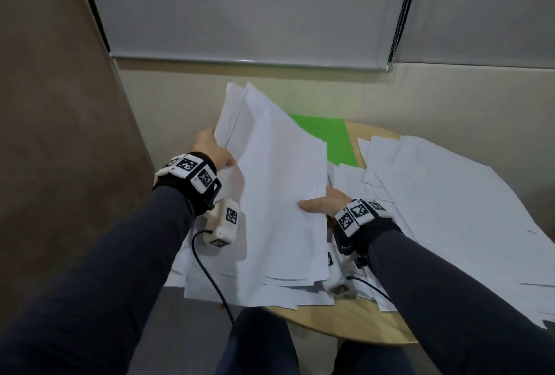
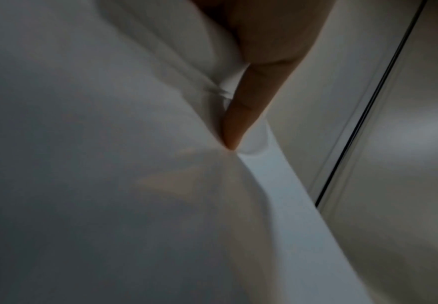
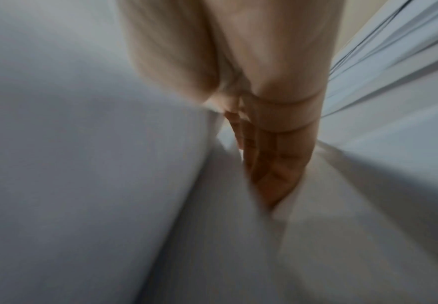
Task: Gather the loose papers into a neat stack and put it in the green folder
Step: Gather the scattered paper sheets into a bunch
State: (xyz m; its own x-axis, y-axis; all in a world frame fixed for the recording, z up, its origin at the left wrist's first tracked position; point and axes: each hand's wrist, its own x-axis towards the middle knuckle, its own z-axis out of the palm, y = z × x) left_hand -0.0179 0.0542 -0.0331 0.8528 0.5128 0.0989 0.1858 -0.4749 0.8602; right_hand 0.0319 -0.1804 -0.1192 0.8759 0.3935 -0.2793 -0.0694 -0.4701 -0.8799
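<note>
A thick bundle of white papers (image 1: 276, 182) is lifted and tilted above the round wooden table (image 1: 345, 317). My left hand (image 1: 210, 149) grips its left edge, thumb on top; the left wrist view shows a finger (image 2: 241, 115) pressed into the sheets (image 2: 108, 164). My right hand (image 1: 321, 203) holds the bundle's right edge, thumb on top and fingers (image 3: 272, 164) hidden beneath the paper (image 3: 82, 164). The green folder (image 1: 330, 137) lies flat at the table's far side, partly hidden behind the bundle. More loose sheets (image 1: 450, 209) cover the right of the table.
Further sheets (image 1: 210, 278) lie under the bundle and overhang the table's near-left edge. A brown panel (image 1: 60, 104) stands close on the left. A beige wall (image 1: 300, 89) with a grey roller blind (image 1: 255, 5) rises right behind the table. My knees (image 1: 261, 344) are at the near rim.
</note>
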